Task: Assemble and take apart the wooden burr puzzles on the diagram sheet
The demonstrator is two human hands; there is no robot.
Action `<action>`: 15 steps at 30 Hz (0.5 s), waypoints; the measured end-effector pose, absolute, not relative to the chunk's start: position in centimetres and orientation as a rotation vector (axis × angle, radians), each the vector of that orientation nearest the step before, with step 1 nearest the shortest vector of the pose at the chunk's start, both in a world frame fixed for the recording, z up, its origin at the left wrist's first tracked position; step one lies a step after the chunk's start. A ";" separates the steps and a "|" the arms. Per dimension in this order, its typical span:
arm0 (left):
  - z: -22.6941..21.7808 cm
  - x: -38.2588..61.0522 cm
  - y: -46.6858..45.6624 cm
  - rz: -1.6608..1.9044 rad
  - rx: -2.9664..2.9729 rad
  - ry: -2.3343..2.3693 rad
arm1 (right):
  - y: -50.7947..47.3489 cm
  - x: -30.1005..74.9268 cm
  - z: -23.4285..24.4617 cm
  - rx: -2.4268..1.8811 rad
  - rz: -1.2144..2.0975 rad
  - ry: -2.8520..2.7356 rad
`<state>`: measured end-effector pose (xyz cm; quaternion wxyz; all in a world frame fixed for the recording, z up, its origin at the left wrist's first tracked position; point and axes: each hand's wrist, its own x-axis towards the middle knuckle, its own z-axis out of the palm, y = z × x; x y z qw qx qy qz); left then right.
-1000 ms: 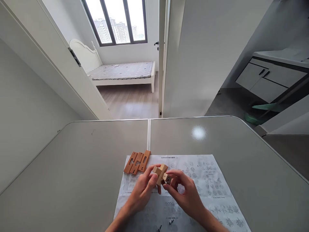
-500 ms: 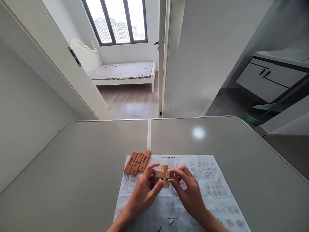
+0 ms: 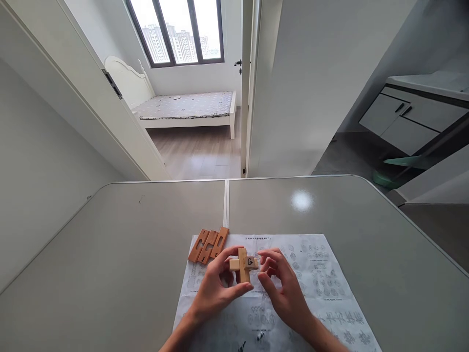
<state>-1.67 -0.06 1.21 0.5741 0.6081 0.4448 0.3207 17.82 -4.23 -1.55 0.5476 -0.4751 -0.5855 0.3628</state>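
My left hand (image 3: 216,286) pinches a small cross of interlocked wooden puzzle pieces (image 3: 243,264) between thumb and fingers, just above a printed instruction sheet (image 3: 315,278). One end of the cross shows a handwritten mark. My right hand (image 3: 284,288) hovers right beside the cross with its fingers curled and slightly apart, fingertips close to the wood but seemingly off it. Three notched wooden bars (image 3: 208,245) lie side by side on the table at the sheet's top left corner.
The grey folding table (image 3: 110,254) has a seam down its middle and rounded far corners. Beyond it an open doorway shows a bedroom with a bed (image 3: 183,110) and window. A cabinet (image 3: 406,122) stands at the far right.
The wooden cross has been turned upright and shifted slightly left in my left hand. My right hand's fingers have loosened from the piece and drawn back a little.
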 end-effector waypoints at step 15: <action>1.0 -2.6 0.1 0.672 1.279 0.877 | -3.9 17.7 -1.1 -1.089 1.012 -1.593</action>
